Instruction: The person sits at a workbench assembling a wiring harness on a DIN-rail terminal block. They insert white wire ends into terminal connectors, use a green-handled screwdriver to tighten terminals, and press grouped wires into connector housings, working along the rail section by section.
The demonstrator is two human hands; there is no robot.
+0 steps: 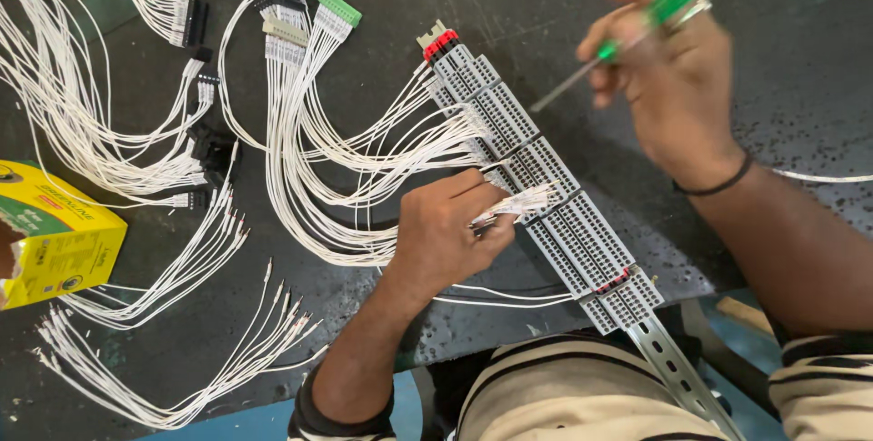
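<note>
You have one screwdriver (pixel 637 27), one long terminal block strip (pixel 546 182) and one yellow box (pixel 59 236) in view; the white wires (pixel 309 145) are too many to count. Your right hand (pixel 668 77) is closed around the green handle, the shaft pointing down toward the strip, blurred. Your left hand (pixel 446 232) pinches a small bundle of wire ends (pixel 518 205) against the strip's middle. The strip is grey with red end clamps, mounted on a metal rail (pixel 677 377) that runs between your hands and is cut off at the bottom edge. The box, far left of your left hand on the dark tabletop (pixel 800 59), is also cut off.
</note>
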